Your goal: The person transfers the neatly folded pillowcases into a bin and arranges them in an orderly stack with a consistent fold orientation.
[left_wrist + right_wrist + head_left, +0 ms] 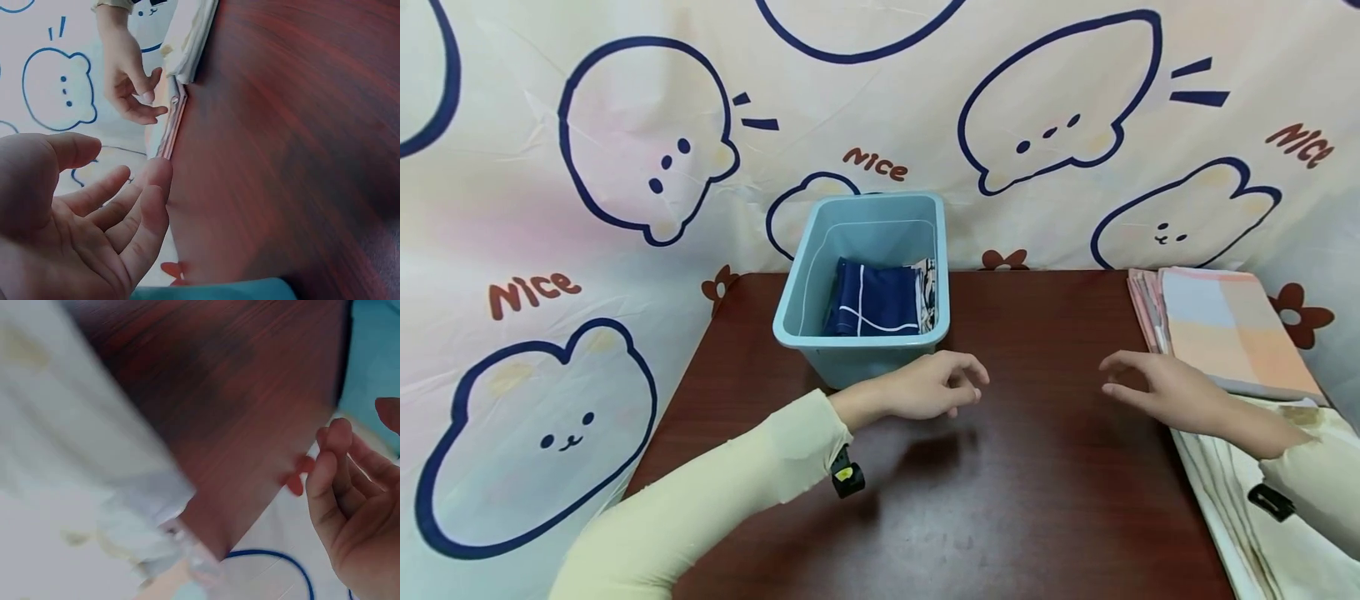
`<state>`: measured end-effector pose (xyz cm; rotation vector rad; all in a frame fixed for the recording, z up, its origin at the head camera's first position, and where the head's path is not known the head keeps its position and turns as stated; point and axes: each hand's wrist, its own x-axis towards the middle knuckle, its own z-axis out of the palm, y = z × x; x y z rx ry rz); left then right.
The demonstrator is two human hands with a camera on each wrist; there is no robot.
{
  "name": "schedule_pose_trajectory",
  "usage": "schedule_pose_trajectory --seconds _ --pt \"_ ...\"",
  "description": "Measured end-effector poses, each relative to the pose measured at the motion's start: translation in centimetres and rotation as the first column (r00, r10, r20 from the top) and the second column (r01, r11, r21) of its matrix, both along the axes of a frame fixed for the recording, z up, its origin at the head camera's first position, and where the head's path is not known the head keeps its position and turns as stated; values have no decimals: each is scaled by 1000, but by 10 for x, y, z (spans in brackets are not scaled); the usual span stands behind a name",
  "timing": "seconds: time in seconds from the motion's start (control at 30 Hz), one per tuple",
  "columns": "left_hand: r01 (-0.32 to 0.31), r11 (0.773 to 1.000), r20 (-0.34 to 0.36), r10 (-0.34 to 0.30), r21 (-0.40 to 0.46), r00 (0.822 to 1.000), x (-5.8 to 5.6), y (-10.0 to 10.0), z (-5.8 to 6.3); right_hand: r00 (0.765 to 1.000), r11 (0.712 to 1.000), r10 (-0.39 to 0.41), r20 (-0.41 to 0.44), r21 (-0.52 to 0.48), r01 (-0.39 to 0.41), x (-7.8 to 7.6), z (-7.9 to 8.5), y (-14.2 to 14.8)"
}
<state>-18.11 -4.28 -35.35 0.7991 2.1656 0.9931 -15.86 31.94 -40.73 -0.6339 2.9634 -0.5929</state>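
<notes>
Head view shows two bare hands above one dark red-brown table (1030, 492), and both are free of any load. The left hand (925, 386) hangs just in front of one light blue bin (842, 360), its fingers loosely bent and the thumb parted from them; its shadow falls on the wood below. Left wrist view confirms the gap between thumb and fingers, the palm bare, with a strip of the bin's rim at the bottom edge. The right hand (1172, 392) hovers beside the folded cloths, fingers softly curved, thumb spread well away from the index finger, pinching nothing. Whether its underside brushes the cloth, I cannot tell.

Two folded cloths can be made out inside the bin: one navy cloth (880, 300) with white lines, and one patterned cloth (928, 287) squeezed at its right side. Two piles lie along the table's right edge: one pastel checked pile (1240, 325) at the back, and one cream pile (1232, 500) nearer the person, under the right forearm. The layers in each are too blurred to count. One small black device sits at each cuff, two in all. Three "Nice" words show on the printed backdrop (880, 108).
</notes>
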Motion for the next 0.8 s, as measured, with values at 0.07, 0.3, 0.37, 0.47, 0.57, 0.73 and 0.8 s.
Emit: schedule_pose_trajectory --seconds 0.07,0.3,0.37,0.47,0.57,0.73,0.8 --pt "3 1000 11 -2 -4 1000 1 3 -3 1000 1000 -4 17 20 4 1 -3 10" --pt "2 1000 21 -3 10 1000 1 12 -12 994 997 30 103 61 -36 0 -11 43" --pt "-1 1000 26 1 17 1000 0 14 -15 989 997 41 142 54 -49 -1 -13 52" --pt "4 1000 40 -5 19 999 0 18 -20 982 996 50 182 69 -64 -1 -16 65" --pt "13 1000 58 -14 11 998 1 21 -23 970 993 84 227 60 -101 -2 -17 75" --pt "16 1000 81 -16 -3 997 2 22 -25 923 996 66 379 27 -83 -1 -18 87" --pt "16 1000 82 -16 1 996 3 22 -26 884 999 35 467 -4 -37 0 -19 88"
